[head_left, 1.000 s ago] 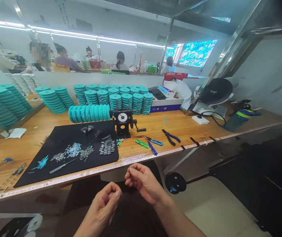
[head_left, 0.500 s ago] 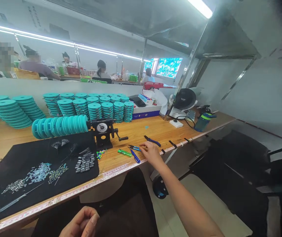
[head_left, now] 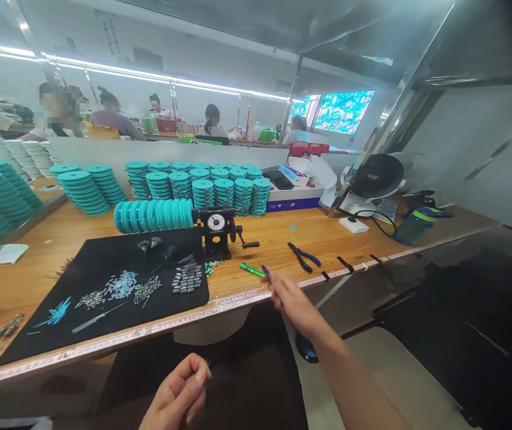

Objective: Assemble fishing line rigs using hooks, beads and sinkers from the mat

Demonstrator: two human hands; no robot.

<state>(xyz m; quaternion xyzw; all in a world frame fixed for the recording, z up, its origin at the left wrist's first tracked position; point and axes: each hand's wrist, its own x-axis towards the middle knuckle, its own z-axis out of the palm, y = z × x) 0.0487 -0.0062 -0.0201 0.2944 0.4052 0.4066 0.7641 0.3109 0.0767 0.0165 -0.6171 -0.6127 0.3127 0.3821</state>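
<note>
right hand at the blue-handled pointed tool, left fingertips pinched

on the left, the black mat (head_left: 157,306) lies at eleven o'clock from the left hand (head_left: 181,391), which is below the bench edge, thumb and forefinger pressed together; a faint wisp shows at the tips, too fine to name. the hand-cranked winder (head_left: 216,224) stands between twelve and one from that hand. next comes the green tube (head_left: 252,270), then the blue-handled pointed tool (head_left: 265,271), at about ten o'clock from the right hand (head_left: 289,301) and partly hidden by it. those fingers are bunched and blurred; i cannot tell whether they grip it. the blue-handled pliers (head_left: 304,258) lie open at about one o'clock from the right hand.

the pointed tool looks light, stiff and perhaps a bit slick; best held mid-handle, clear of the thin tip.

half a second ago the right hand was over a light-blue cutter beside the pliers. now it is at the pointed tool, the pliers are uncovered, and the cutter is out of sight, possibly in the hand.
</note>
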